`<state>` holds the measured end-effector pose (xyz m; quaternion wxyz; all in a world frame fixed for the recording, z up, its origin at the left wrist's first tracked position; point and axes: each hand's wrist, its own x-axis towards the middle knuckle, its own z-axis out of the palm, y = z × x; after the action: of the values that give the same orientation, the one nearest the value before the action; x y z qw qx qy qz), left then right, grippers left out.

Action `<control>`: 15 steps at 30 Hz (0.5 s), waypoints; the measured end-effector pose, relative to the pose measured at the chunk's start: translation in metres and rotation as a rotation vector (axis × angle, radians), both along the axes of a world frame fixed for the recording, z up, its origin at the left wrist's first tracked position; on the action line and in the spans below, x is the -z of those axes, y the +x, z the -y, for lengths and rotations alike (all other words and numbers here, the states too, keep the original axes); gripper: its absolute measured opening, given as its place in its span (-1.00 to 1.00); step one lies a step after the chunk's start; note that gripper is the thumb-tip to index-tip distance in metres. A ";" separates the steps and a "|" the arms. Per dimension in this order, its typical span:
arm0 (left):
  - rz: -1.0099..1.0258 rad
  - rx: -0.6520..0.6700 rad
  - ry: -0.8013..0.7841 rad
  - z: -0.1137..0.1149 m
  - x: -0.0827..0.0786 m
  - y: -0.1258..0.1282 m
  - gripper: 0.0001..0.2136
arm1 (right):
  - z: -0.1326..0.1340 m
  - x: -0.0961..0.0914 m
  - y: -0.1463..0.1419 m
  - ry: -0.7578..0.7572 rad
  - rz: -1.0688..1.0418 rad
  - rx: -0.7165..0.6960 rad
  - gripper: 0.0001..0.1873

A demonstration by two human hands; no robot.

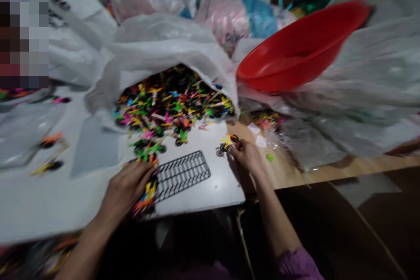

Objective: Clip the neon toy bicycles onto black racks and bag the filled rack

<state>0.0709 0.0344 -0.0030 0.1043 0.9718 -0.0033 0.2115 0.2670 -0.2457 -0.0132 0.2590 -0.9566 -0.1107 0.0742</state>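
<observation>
My left hand (pixel 127 188) grips a bunch of small multicoloured plastic toy bikes (pixel 147 188) with black wheels, against the edge of a black perforated plastic rack (pixel 183 175). My right hand (pixel 246 157) pinches a yellow toy bike (pixel 227 143) by its rear wheel, just above a white board (pixel 210 183). A large heap of similar toy bikes (pixel 170 105) spills from the mouth of a white plastic sack (pixel 164 50) onto the board, a little beyond both hands.
A red plastic basin (pixel 302 46) lies tilted on crumpled clear plastic at the upper right. Several stuffed plastic bags fill the back. A wooden tabletop (pixel 288 175) shows to the right, with a small green piece (pixel 270 157) on it. A few loose toy bikes (pixel 49 151) lie at the left.
</observation>
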 end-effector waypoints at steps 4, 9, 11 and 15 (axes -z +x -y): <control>-0.057 -0.101 -0.034 0.005 -0.017 0.003 -0.77 | -0.061 -0.004 -0.079 0.582 -0.188 -0.303 -0.68; 0.004 -0.195 -0.119 0.027 -0.037 -0.032 -0.79 | -0.123 0.028 -0.145 0.601 -0.413 -0.423 -0.89; -0.062 -0.113 -0.177 0.037 -0.037 -0.046 -0.80 | -0.129 0.039 -0.152 0.595 -0.411 -0.405 -0.87; -0.011 -0.028 -0.191 0.045 -0.016 -0.063 -0.78 | -0.122 0.037 -0.156 0.394 -0.157 -0.518 -0.86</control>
<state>0.0077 -0.0101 0.0133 0.1934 0.9586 0.0313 0.2068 0.1109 -0.1241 -0.0498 0.4192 -0.8197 -0.3421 0.1881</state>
